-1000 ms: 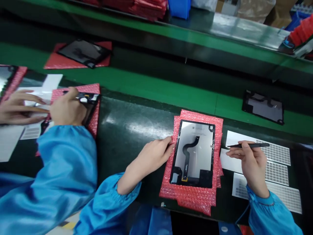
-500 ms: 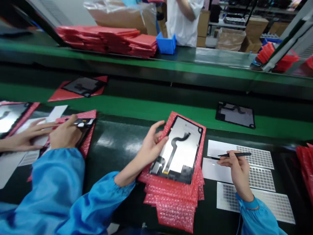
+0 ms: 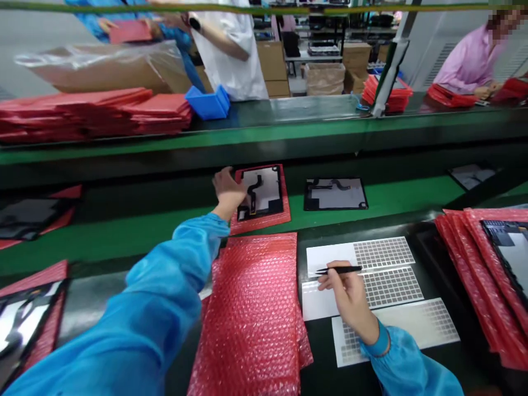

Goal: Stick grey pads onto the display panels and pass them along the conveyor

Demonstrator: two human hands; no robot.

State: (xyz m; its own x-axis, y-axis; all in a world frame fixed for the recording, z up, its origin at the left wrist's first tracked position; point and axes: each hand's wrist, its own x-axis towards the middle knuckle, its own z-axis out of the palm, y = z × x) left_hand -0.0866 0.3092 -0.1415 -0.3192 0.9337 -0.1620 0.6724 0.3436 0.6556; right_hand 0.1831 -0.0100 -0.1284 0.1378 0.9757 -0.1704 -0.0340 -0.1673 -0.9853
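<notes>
Panel (image 3: 264, 190) carried onto belt (image 3: 124, 236); right hand (image 3: 350, 297) holds stylus (image 3: 339, 270).

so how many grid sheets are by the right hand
3: far sheet, middle sheet, near sheet, right of the bubble wrap; the right hand covers part of them.

Green conveyor belt (image 3: 124, 236) stretching across mid frame. Red stacks (image 3: 82, 113) sitting upper left on far bench (image 3: 289, 110); cardboard boxes (image 3: 325, 77) standing upper centre; light glaring off bench top.
</notes>
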